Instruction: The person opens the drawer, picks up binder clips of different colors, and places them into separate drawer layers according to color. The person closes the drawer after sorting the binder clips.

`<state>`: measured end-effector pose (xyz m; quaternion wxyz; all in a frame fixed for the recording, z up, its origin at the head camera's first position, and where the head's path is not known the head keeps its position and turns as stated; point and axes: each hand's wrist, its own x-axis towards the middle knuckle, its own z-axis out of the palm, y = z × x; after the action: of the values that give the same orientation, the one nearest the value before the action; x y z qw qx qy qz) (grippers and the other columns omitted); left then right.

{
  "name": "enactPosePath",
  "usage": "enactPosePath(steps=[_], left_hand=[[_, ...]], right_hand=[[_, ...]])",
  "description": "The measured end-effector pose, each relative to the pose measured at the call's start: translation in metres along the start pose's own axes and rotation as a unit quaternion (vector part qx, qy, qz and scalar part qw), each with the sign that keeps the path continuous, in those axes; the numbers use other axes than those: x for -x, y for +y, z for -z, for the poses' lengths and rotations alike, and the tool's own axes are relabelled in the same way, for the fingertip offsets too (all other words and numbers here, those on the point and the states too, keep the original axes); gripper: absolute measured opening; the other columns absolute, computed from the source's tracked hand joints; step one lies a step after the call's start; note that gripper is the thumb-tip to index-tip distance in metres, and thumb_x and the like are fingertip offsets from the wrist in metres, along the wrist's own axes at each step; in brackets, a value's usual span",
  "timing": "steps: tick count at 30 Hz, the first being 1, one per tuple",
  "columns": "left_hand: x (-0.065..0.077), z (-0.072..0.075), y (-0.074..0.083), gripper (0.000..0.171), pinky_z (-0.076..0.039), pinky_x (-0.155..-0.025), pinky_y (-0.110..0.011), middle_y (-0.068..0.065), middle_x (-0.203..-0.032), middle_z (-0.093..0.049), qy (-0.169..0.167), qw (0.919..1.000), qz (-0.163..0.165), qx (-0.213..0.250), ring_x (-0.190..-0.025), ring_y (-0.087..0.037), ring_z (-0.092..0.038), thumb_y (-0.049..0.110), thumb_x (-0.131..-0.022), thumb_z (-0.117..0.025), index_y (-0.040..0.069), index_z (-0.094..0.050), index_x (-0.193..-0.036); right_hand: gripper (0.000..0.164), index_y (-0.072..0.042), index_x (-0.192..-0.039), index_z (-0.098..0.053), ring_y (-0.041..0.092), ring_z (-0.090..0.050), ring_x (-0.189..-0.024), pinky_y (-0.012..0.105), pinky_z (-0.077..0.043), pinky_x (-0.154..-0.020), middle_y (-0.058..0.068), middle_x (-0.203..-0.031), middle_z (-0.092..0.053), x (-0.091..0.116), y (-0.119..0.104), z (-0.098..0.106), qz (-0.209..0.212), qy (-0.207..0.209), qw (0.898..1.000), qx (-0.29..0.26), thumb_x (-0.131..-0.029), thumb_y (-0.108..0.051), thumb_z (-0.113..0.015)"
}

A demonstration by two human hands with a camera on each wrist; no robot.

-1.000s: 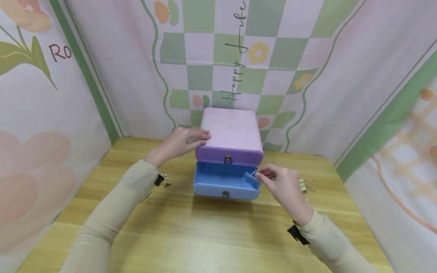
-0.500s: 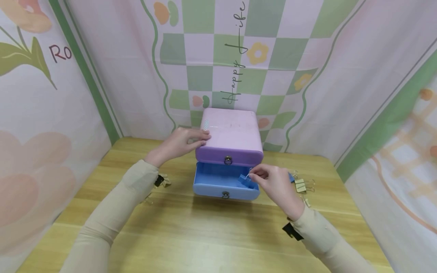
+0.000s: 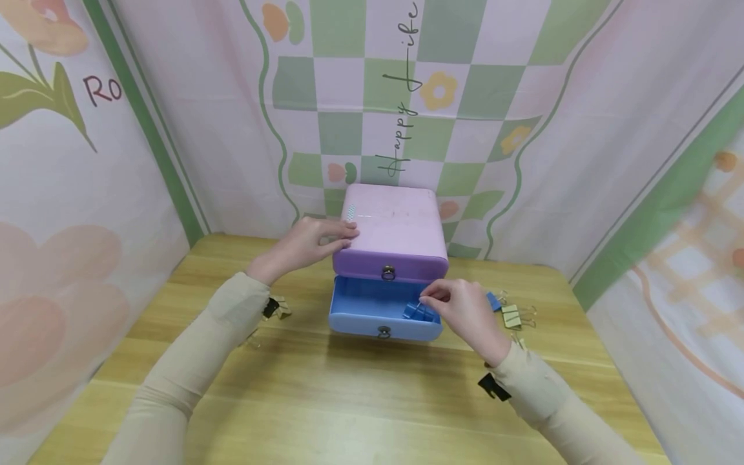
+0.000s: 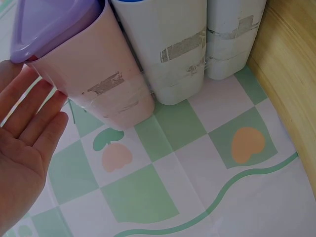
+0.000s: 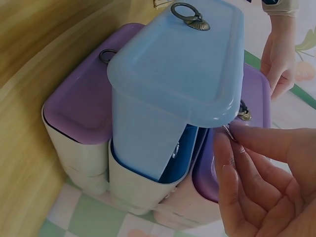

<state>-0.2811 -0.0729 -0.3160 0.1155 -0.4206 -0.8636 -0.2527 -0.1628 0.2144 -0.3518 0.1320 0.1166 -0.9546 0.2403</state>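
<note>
We're pinching the blue binder clip (image 3: 415, 312) by its thin wire lever (image 5: 228, 133), right hand (image 3: 467, 316), inside the smooth, round-cornered blue drawer (image 3: 351, 323). Left hand (image 3: 305, 242): fingers extended, touching the boxy pink casing (image 3: 401, 223).

Soft, even light fills the head view, leaving a pale sheen on the bench (image 3: 360, 413); both wrist views look dimmer, greyer.

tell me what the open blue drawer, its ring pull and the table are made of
The open blue drawer looks like smooth, glossy plastic: rounded moulded edges, soft highlights. Its ring pull is probably metal, given the dark bronze-coloured, slightly shiny finish. The table seems wood or wood-effect laminate, showing grain and light sheen.
</note>
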Motion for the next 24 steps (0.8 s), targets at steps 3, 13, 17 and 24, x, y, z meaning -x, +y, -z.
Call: enactPosePath(steps=[3,13,17,24], left_hand=[[0.0,0.0,0.0,0.027,-0.046,-0.09,-0.027,0.006,-0.121,-0.056,0.003,1.0,-0.002,-0.001,-0.111,-0.011,-0.052,0.029,-0.085,-0.058,0.023,-0.061,-0.112],[0.0,0.001,0.0,0.028,-0.045,-0.091,-0.029,0.005,-0.121,-0.056,0.0,1.0,0.0,0.001,-0.112,-0.012,-0.052,0.029,-0.085,-0.058,0.023,-0.061,-0.112],[0.0,0.001,0.0,0.028,-0.045,-0.091,-0.029,0.005,-0.122,-0.056,-0.001,1.0,-0.001,0.004,-0.112,-0.012,-0.052,0.029,-0.085,-0.058,0.023,-0.061,-0.112],[0.0,0.002,0.001,0.028,-0.046,-0.089,-0.027,0.006,-0.121,-0.056,-0.002,1.0,0.001,-0.001,-0.112,-0.011,-0.052,0.03,-0.085,-0.058,0.023,-0.061,-0.112]], right_hand=[[0.006,-0.02,-0.076,-0.069,0.003,-0.058,-0.059,0.021,-0.048,-0.052,-0.008,-0.07,-0.066,-0.003,-0.001,0.001,0.009,-0.009,1.0,0.004,-0.077,-0.026,-0.068],[0.008,-0.018,-0.076,-0.069,0.002,-0.059,-0.06,0.021,-0.049,-0.054,-0.009,-0.068,-0.065,-0.01,-0.002,0.001,0.006,-0.059,0.998,0.007,-0.075,-0.026,-0.07],[0.006,-0.017,-0.074,-0.068,0.001,-0.058,-0.06,0.02,-0.049,-0.054,-0.009,-0.067,-0.064,-0.012,-0.002,-0.001,0.005,-0.08,0.997,0.013,-0.075,-0.023,-0.07],[0.004,-0.015,-0.074,-0.069,0.003,-0.059,-0.062,0.023,-0.05,-0.056,-0.008,-0.068,-0.065,-0.018,-0.002,-0.002,0.007,-0.113,0.993,0.016,-0.076,-0.019,-0.069]])
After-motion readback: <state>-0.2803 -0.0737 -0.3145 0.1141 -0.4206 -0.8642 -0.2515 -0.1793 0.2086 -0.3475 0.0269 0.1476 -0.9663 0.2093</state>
